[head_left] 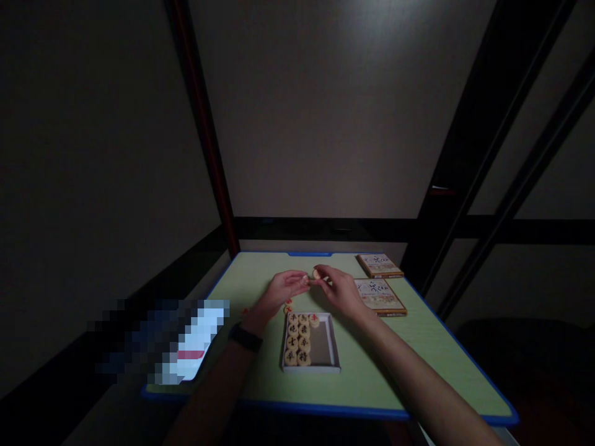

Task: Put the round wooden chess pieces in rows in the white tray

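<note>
Your R hand (343, 292) pinches a round pc (317, 274); L hand (282, 289) curled beside it, can't tell grip. Part-filled tray (324, 350) nearer you.

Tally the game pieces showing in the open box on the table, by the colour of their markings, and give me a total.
Black-marked pieces: 8
Red-marked piece: 1
Total showing in the open box: 9
</note>
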A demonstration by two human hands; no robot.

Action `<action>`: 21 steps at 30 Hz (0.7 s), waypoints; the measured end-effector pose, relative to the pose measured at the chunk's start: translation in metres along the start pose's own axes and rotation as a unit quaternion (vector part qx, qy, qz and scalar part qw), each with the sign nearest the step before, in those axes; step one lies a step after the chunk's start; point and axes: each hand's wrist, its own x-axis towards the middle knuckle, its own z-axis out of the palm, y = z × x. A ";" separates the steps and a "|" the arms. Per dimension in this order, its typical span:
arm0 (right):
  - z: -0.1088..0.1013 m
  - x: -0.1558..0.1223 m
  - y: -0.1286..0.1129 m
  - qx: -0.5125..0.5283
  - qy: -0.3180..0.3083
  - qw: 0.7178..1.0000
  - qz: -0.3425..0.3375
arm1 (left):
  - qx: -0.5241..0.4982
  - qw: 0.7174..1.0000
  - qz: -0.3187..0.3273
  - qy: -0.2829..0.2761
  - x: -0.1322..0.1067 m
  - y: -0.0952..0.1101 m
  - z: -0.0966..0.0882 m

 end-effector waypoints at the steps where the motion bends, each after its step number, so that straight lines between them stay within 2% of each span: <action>1: 0.000 0.000 -0.001 -0.011 0.004 1.000 -0.012 | -0.011 1.000 -0.010 -0.009 -0.001 0.001 0.001; 5: 0.002 -0.002 -0.006 -0.056 -0.025 0.996 -0.058 | -0.018 0.999 -0.031 -0.026 -0.004 0.003 0.004; 8: 0.008 -0.004 -0.008 -0.088 -0.078 0.992 -0.051 | 0.005 0.999 -0.035 -0.028 -0.004 0.000 0.004; 10: 0.011 -0.005 -0.008 -0.103 -0.092 0.990 -0.039 | 0.017 0.999 -0.035 -0.027 -0.004 -0.001 0.004; 21: 0.011 -0.007 -0.014 -0.071 -0.060 0.994 -0.063 | 0.027 0.999 -0.014 -0.014 -0.006 -0.001 0.003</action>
